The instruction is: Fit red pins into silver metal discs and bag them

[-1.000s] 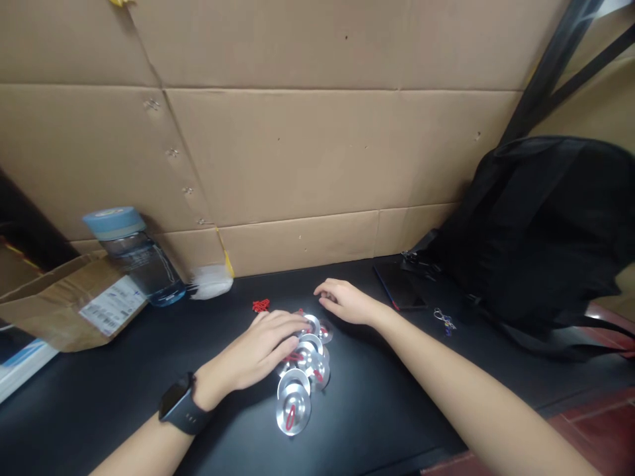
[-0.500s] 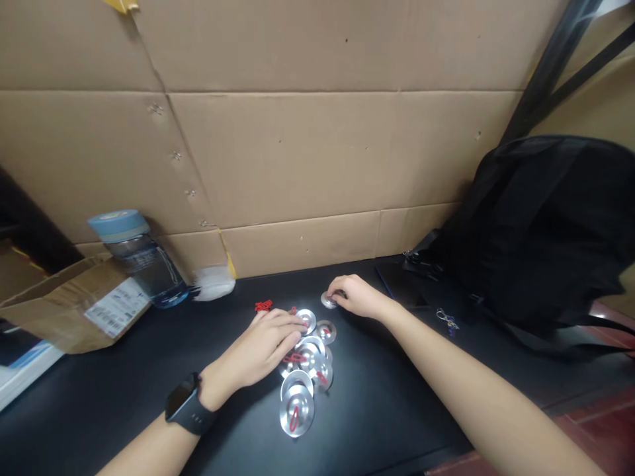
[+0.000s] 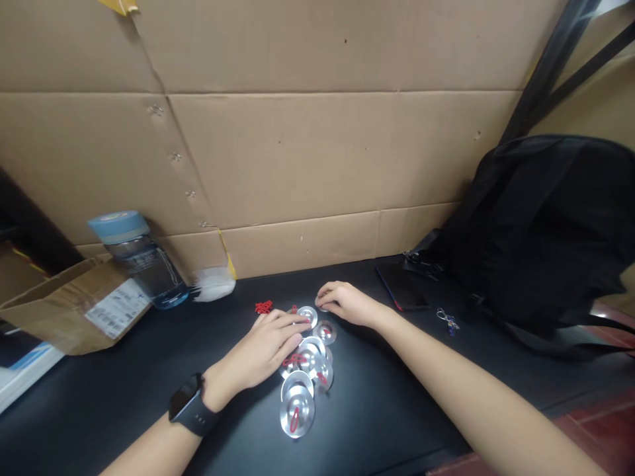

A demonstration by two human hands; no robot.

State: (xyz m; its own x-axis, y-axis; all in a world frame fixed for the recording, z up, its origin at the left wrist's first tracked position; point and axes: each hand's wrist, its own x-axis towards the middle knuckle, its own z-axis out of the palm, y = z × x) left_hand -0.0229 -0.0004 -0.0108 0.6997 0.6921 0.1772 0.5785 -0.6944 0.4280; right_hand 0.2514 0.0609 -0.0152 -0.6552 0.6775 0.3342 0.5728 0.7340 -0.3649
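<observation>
A cluster of several silvery metal discs (image 3: 296, 413), domed in the middle like small cymbals, lies on the dark table; some carry red cord loops. My left hand (image 3: 272, 340), wearing a black watch (image 3: 187, 400), lies over the cluster's left side with fingers stretched out. Its fingertips rest on a disc (image 3: 308, 316) at the far end. Beyond the cluster, my right hand (image 3: 347, 303) has its fingers closed on the edge of a single disc (image 3: 320, 304), mostly hidden beneath them. A small heap of red cord loops (image 3: 263, 307) sits beyond my left hand.
At the left stand a blue-lidded bottle (image 3: 143, 258) and a brown paper bag (image 3: 74, 304), near crumpled white plastic (image 3: 213, 284). To the right are a dark flat phone-like object (image 3: 404, 287), a keyring (image 3: 449, 320) and a black backpack (image 3: 540, 244). Cardboard (image 3: 297, 152) walls the back.
My right hand has shifted slightly left with the disc under its fingers, uncovering more of the dark flat object. The left hand has barely moved.
</observation>
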